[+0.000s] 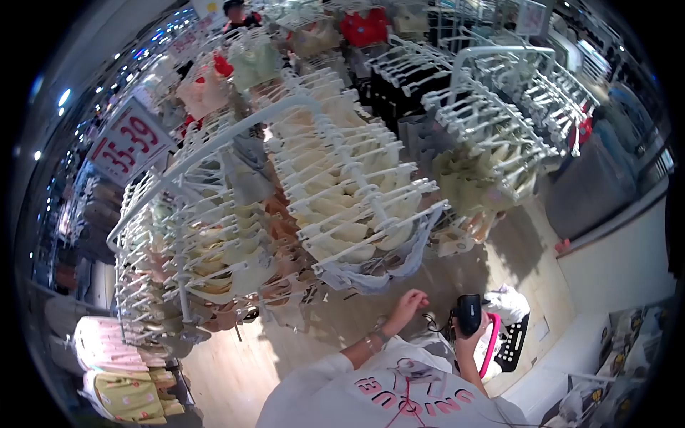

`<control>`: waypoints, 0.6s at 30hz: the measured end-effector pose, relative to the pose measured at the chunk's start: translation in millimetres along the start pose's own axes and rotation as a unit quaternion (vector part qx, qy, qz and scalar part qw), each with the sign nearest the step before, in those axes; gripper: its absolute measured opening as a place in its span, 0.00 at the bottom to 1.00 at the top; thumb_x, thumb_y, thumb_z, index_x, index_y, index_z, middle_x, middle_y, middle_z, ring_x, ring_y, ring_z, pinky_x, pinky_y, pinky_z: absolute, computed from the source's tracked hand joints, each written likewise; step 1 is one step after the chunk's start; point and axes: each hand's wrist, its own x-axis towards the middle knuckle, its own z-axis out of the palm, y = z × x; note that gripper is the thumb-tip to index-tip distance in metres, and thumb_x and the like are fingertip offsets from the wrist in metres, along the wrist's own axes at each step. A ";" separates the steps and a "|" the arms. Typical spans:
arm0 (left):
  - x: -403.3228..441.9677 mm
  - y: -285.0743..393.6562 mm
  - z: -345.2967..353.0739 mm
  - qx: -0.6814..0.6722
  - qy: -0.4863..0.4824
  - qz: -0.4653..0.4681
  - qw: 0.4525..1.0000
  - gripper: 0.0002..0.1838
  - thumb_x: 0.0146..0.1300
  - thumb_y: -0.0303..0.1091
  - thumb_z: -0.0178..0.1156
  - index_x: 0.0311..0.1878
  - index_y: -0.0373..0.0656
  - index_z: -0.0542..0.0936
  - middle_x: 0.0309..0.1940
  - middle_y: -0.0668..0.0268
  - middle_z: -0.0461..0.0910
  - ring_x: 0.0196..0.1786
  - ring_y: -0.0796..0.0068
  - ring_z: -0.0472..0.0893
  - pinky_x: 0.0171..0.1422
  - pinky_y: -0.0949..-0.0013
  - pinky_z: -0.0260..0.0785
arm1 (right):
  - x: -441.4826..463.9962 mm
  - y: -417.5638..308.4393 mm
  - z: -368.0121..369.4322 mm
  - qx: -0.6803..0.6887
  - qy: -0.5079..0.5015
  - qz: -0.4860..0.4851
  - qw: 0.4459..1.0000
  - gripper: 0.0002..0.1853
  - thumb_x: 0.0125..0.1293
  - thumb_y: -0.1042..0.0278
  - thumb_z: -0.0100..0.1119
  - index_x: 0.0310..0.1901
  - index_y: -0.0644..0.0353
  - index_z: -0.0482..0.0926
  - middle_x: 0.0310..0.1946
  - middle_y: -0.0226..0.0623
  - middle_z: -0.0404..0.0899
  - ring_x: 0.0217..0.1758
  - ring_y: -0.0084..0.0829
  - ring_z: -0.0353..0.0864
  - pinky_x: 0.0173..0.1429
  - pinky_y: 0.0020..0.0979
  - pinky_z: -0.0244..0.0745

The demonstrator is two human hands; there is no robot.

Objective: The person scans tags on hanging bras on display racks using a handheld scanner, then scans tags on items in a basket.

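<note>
My right hand (467,344) is wrapped round a black handheld device (469,314), which looks like a barcode scanner. Its rounded head points away from me. A pink handle (491,347) passes beside my right wrist and belongs to a black slotted basket (512,347). White fabric (506,303) lies in that basket. To the left, my left hand (410,301) hovers over the floor, just below the closest hanging garments. Its fingers are loosely bent and slightly apart, with nothing visible in them. A thin dark cord (431,322) hangs between my hands.
Cream bras (342,192) hang on white hangers from a rack rail (235,128) ahead. Another rack of hangers (492,121) stands at right. A price sign (130,141) reads 35-39. Folded pink and yellow garments (110,346) sit lower left. A person (239,16) stands far off.
</note>
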 end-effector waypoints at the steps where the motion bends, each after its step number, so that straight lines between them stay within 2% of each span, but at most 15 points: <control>1: 9.1 -0.3 14.8 0.049 -0.034 -0.001 0.998 0.14 0.72 0.41 0.52 0.46 0.40 0.78 0.38 0.67 0.82 0.40 0.77 0.80 0.47 0.74 0.71 | -7.5 -5.7 -12.1 -0.087 0.049 0.005 0.995 0.42 0.44 0.62 0.78 0.61 0.62 0.65 0.59 0.51 0.65 0.64 0.51 0.63 0.69 0.50 0.53; 3: 22.1 10.2 50.1 0.144 -0.114 -0.003 0.983 0.13 0.71 0.41 0.53 0.46 0.41 0.77 0.39 0.66 0.81 0.43 0.73 0.80 0.48 0.72 0.70 | -22.1 -2.3 -31.5 -0.102 0.096 0.073 0.987 0.42 0.46 0.61 0.78 0.62 0.62 0.65 0.59 0.50 0.65 0.64 0.51 0.62 0.69 0.49 0.51; 4: 25.2 22.1 67.6 0.247 -0.155 0.047 0.955 0.13 0.70 0.41 0.54 0.48 0.42 0.77 0.43 0.65 0.80 0.48 0.70 0.78 0.52 0.69 0.69 | -33.1 10.6 -38.6 -0.130 0.114 0.093 0.981 0.41 0.48 0.60 0.77 0.62 0.62 0.65 0.59 0.50 0.65 0.64 0.51 0.62 0.68 0.49 0.51; 5: 26.8 36.8 85.9 0.344 -0.194 0.103 0.913 0.14 0.69 0.42 0.54 0.50 0.43 0.77 0.47 0.64 0.79 0.53 0.66 0.77 0.55 0.66 0.67 | -43.0 18.5 -44.9 -0.159 0.124 0.126 0.971 0.42 0.48 0.57 0.77 0.62 0.64 0.65 0.57 0.51 0.67 0.62 0.51 0.64 0.66 0.49 0.55; 6: 28.7 43.6 98.2 0.434 -0.230 0.162 0.856 0.15 0.69 0.42 0.54 0.51 0.44 0.77 0.51 0.63 0.78 0.58 0.63 0.75 0.59 0.63 0.66 | -51.3 39.9 -50.1 -0.085 0.114 0.208 0.968 0.42 0.48 0.56 0.78 0.60 0.66 0.66 0.56 0.53 0.68 0.60 0.51 0.65 0.65 0.49 0.58; 8: 34.7 24.0 118.7 0.484 -0.252 0.256 0.797 0.17 0.67 0.43 0.56 0.56 0.47 0.76 0.57 0.63 0.74 0.64 0.60 0.69 0.61 0.57 0.62 | -72.2 69.9 -43.5 -0.085 0.159 0.229 0.956 0.40 0.46 0.53 0.79 0.55 0.69 0.70 0.50 0.54 0.71 0.56 0.51 0.69 0.60 0.48 0.65; 9: 37.4 7.7 126.0 0.504 -0.260 0.305 0.765 0.19 0.66 0.43 0.57 0.58 0.48 0.75 0.60 0.62 0.72 0.67 0.59 0.66 0.62 0.54 0.60 | -75.3 68.5 -43.7 -0.156 0.168 0.161 0.960 0.38 0.45 0.54 0.79 0.54 0.68 0.72 0.50 0.53 0.72 0.57 0.50 0.69 0.64 0.48 0.61; 10: 41.9 -9.0 128.0 0.539 -0.279 0.297 0.737 0.23 0.65 0.45 0.57 0.62 0.51 0.73 0.63 0.63 0.70 0.69 0.59 0.64 0.64 0.51 0.59 | -78.2 66.9 -44.9 -0.177 0.157 0.130 0.963 0.38 0.45 0.56 0.79 0.55 0.67 0.71 0.51 0.51 0.72 0.58 0.49 0.68 0.66 0.48 0.59; 12: 43.5 -31.9 131.4 0.545 -0.314 0.265 0.731 0.23 0.65 0.45 0.57 0.63 0.54 0.72 0.64 0.63 0.69 0.69 0.56 0.63 0.69 0.50 0.55 | -60.0 24.5 -54.2 -0.194 0.154 0.070 0.966 0.39 0.45 0.60 0.78 0.58 0.65 0.69 0.54 0.46 0.72 0.60 0.47 0.67 0.70 0.46 0.52; 15: 46.1 -42.4 143.5 0.520 -0.346 0.240 0.743 0.24 0.65 0.41 0.58 0.64 0.57 0.71 0.66 0.63 0.68 0.70 0.55 0.62 0.70 0.50 0.54 | -60.8 34.4 -62.7 -0.174 0.238 0.095 0.951 0.38 0.47 0.62 0.77 0.59 0.64 0.68 0.54 0.45 0.72 0.62 0.45 0.67 0.69 0.45 0.53; 16: 46.4 -45.3 146.7 0.511 -0.351 0.233 0.749 0.24 0.64 0.39 0.58 0.65 0.57 0.71 0.66 0.63 0.68 0.70 0.55 0.62 0.69 0.49 0.54 | -60.3 39.6 -68.3 -0.128 0.214 0.145 0.958 0.38 0.48 0.63 0.77 0.59 0.66 0.68 0.53 0.48 0.73 0.60 0.44 0.70 0.65 0.43 0.60; 17: 47.4 -48.5 153.9 0.509 -0.358 0.243 0.744 0.25 0.63 0.37 0.58 0.65 0.57 0.71 0.66 0.63 0.68 0.70 0.55 0.62 0.69 0.49 0.54 | -69.3 65.6 -62.8 0.014 0.239 0.189 0.952 0.38 0.49 0.63 0.77 0.59 0.66 0.67 0.44 0.46 0.78 0.46 0.45 0.79 0.53 0.39 0.72; 18: 51.2 -51.6 165.9 0.507 -0.364 0.254 0.739 0.25 0.63 0.36 0.58 0.65 0.57 0.71 0.66 0.64 0.68 0.70 0.55 0.63 0.70 0.49 0.54 | -67.0 59.0 -65.5 0.067 0.242 0.245 0.936 0.35 0.49 0.61 0.77 0.55 0.66 0.70 0.39 0.44 0.79 0.38 0.45 0.81 0.46 0.38 0.74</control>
